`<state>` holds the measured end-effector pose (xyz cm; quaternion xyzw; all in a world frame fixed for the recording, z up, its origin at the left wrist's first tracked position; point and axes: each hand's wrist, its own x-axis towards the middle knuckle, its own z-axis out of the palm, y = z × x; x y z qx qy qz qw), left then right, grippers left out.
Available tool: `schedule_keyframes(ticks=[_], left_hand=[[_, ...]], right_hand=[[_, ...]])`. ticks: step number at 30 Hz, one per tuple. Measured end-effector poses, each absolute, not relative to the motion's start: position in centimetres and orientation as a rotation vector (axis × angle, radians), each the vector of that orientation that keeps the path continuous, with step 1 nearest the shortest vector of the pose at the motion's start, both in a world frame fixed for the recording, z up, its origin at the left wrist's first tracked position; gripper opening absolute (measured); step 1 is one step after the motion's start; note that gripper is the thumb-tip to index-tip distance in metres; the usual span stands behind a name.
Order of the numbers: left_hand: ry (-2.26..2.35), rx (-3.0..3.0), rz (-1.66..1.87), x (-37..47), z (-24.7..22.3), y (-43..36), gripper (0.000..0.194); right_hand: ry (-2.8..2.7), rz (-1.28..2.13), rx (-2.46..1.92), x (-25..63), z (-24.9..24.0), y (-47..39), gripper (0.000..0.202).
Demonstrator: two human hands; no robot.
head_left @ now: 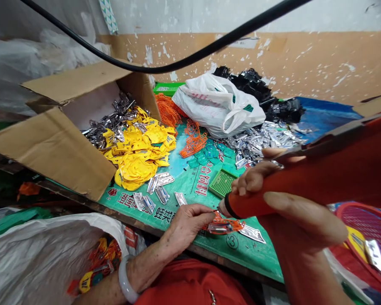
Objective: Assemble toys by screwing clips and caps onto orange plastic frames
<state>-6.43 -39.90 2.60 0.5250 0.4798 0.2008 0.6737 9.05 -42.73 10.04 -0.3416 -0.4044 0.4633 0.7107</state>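
My left hand [190, 222], with a pale bangle on its wrist, pinches the left end of an orange plastic part [224, 225] near the table's front edge. A silvery metal plate [253, 233] pokes out at the part's right side. My right hand [292, 203] is wrapped round a red handheld tool [330, 169], whose tip points down at the orange part close to my left fingertips. Just behind the tip sits a small green tray [222, 183] of tiny pieces. Loose metal plates [144, 202] lie to the left on the green sheet.
A cardboard box [57, 148] spills metal parts and yellow pieces [139, 156]. A white bag [219, 103], black parts [257, 91] and metal plates stand behind. A black cable [165, 67] hangs across the top. A red basket [362, 224] is at right, a sack [66, 250] at lower left.
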Motion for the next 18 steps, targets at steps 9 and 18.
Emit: schedule_keyframes(ticks=[9,18], left_hand=[[1.060,1.267,0.488,-6.40,2.26,-39.90,0.017],[1.022,1.390,0.541,-6.56,1.88,-40.02,0.015]], right_hand=[[-0.987,1.018,-0.857,9.35,9.65,-42.59,0.036],[-0.944,1.035,-0.816,8.81,10.01,-42.66,0.046]])
